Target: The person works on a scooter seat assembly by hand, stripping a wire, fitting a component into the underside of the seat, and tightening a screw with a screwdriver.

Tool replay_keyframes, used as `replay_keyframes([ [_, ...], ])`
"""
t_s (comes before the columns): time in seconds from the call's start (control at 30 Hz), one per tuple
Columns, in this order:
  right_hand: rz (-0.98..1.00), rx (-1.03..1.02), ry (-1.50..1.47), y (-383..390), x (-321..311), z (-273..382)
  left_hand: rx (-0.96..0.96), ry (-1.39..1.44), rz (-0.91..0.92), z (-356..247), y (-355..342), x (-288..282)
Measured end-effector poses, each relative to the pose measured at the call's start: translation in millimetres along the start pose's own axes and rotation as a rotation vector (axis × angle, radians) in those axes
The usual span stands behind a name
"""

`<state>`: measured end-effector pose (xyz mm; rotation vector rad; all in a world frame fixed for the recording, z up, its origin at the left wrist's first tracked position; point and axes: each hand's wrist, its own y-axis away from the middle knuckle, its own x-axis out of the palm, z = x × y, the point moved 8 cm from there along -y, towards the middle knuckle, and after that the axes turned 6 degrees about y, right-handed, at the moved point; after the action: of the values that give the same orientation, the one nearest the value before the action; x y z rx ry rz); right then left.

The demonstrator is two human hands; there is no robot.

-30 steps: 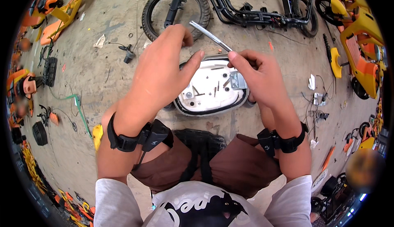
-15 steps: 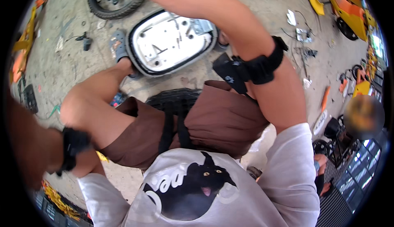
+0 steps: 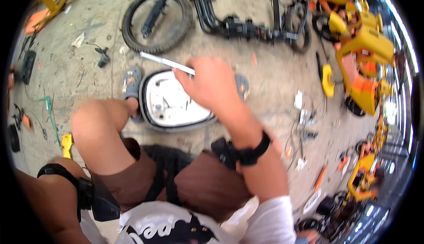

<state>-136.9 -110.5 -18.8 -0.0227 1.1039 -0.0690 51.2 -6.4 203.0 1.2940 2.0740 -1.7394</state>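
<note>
Held in my right hand (image 3: 210,83) is a slim silver metal rod-like tool (image 3: 163,61), its far end pointing left; its exact kind does not show. The hand is closed around it, above a white, black-rimmed seat base (image 3: 165,105). That base lies with its ribbed underside up on the floor between my feet, and my hand and forearm cover its right part. At the lower left, my left forearm (image 3: 44,204) appears with a black strap and box on it. The left hand itself lies outside the picture.
Beyond the seat base stands a stripped black frame (image 3: 229,27) with a front wheel (image 3: 157,21). Yellow-orange scooters (image 3: 369,54) line the right side. Cables and small parts (image 3: 304,118) litter the concrete floor, with a black connector part (image 3: 103,57) at left.
The view has shifted, bringing the black frame into sight. My right hand, still gripping the silver tool, now appears lower in the picture over the seat base. The left forearm remains at the lower left.
</note>
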Motion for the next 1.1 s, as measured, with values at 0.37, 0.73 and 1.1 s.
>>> replay_keyframes([
  [0.37, 0.007, 0.066, -0.007, 0.9, 3.9, -7.3, -0.038, -0.066, -0.012, 14.0, -3.6, 1.4],
  [0.73, -0.060, 0.050, -0.065, 19.9, -11.4, -14.0, -0.015, -0.101, -0.008, 4.3, -21.2, 9.5],
  [1.1, -0.048, 0.037, -0.116, 18.7, -12.8, -4.6, -0.002, -0.155, -0.012, -5.0, -23.4, 13.1],
])
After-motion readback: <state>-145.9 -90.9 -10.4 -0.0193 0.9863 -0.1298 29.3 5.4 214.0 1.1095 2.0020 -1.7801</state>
